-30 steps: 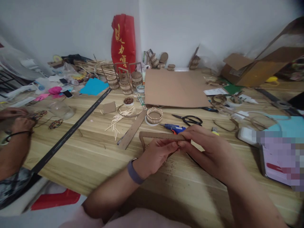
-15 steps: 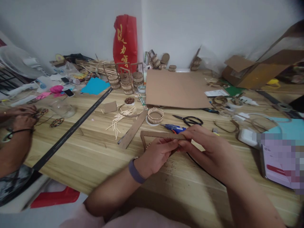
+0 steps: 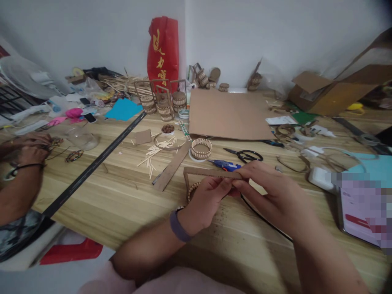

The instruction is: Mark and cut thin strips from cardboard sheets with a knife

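A brown cardboard strip, bent at a corner on its left like a basket handle, is held between my hands. My right hand pinches its right end between thumb and fingers. My left hand is closed on it just below, fingertips meeting those of the right. Behind my left hand shows part of a small stick-sided basket, mostly hidden. A blue glue gun lies just beyond my hands. Farther off stands a round stick-sided basket, beside black-handled scissors.
Loose sticks and a flat cardboard strip lie left of centre. A big cardboard sheet and finished handled baskets are behind. A phone lies at right. Another person's hands work with beads at far left.
The cardboard strip has tilted slightly, and more of the small basket shows beside my left hand. My hands keep their grip. The whole view has shifted a little.
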`<action>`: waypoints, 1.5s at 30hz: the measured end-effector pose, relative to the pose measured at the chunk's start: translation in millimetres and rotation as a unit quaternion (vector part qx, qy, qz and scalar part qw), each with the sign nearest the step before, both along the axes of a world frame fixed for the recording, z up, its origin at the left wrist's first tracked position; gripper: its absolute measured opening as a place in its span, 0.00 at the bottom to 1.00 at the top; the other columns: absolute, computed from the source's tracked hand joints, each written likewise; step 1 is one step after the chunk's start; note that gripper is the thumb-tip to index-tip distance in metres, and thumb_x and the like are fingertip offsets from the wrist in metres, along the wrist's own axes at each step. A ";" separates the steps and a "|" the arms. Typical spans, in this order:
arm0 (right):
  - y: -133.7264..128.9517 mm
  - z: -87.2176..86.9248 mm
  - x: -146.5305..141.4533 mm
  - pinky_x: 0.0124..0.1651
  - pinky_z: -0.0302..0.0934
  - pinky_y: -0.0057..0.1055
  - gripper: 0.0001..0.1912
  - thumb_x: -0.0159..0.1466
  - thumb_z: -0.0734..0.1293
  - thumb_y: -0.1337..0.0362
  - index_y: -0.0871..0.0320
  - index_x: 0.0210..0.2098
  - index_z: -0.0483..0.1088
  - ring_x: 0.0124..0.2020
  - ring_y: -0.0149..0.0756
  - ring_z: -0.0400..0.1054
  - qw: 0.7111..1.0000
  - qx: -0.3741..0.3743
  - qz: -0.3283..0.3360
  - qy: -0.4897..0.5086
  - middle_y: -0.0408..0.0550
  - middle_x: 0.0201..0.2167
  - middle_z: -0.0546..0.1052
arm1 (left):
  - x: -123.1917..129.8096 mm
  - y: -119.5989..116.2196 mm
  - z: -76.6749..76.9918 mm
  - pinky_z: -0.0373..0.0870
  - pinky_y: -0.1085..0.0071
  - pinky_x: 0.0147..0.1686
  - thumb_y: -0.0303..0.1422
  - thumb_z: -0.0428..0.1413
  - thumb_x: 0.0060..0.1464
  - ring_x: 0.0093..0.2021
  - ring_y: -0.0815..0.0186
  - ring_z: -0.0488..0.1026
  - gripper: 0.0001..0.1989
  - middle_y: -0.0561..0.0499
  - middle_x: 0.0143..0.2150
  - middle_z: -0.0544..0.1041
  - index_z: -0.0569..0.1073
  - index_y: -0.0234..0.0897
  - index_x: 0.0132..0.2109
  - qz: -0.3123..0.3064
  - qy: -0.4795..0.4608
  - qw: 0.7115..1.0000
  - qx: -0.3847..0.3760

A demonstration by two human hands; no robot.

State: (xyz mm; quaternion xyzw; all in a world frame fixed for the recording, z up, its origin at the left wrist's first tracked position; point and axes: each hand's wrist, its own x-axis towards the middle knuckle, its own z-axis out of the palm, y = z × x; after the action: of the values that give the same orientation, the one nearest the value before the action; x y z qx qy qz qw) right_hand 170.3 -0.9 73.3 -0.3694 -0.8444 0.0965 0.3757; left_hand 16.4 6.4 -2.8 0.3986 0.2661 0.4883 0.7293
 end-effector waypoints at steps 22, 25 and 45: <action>5.1 -11.1 6.7 0.32 0.67 0.33 0.07 0.71 0.66 0.61 0.52 0.37 0.75 0.32 0.37 0.73 0.999 -0.029 -0.019 0.024 0.47 0.30 0.78 | -16.9 -33.6 1.3 0.70 0.66 0.50 0.39 0.52 0.71 0.46 0.62 0.75 0.10 0.46 0.45 0.78 0.74 0.38 0.47 0.200 0.252 0.918 0.234; 5.2 -13.4 7.6 0.32 0.68 0.33 0.07 0.71 0.66 0.60 0.52 0.38 0.75 0.32 0.38 0.73 0.999 -0.029 -0.021 0.029 0.47 0.31 0.78 | -18.1 -33.0 4.1 0.70 0.65 0.53 0.30 0.52 0.70 0.50 0.61 0.75 0.08 0.45 0.48 0.79 0.76 0.38 0.50 0.205 0.283 0.884 0.311; 11.9 -14.9 8.3 0.31 0.65 0.27 0.09 0.73 0.64 0.61 0.53 0.36 0.73 0.29 0.33 0.73 0.999 0.040 -0.006 -0.009 0.43 0.28 0.77 | -106.4 -35.4 32.8 0.74 0.66 0.41 0.24 0.56 0.63 0.37 0.63 0.76 0.14 0.49 0.38 0.83 0.75 0.40 0.54 0.253 0.353 0.668 0.604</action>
State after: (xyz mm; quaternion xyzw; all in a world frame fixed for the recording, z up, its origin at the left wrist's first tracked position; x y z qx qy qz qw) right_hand 178.7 11.0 58.4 -0.3601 -0.8486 0.0575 0.3832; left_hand -90.0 -29.0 29.9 0.8120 0.2413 0.5307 0.0285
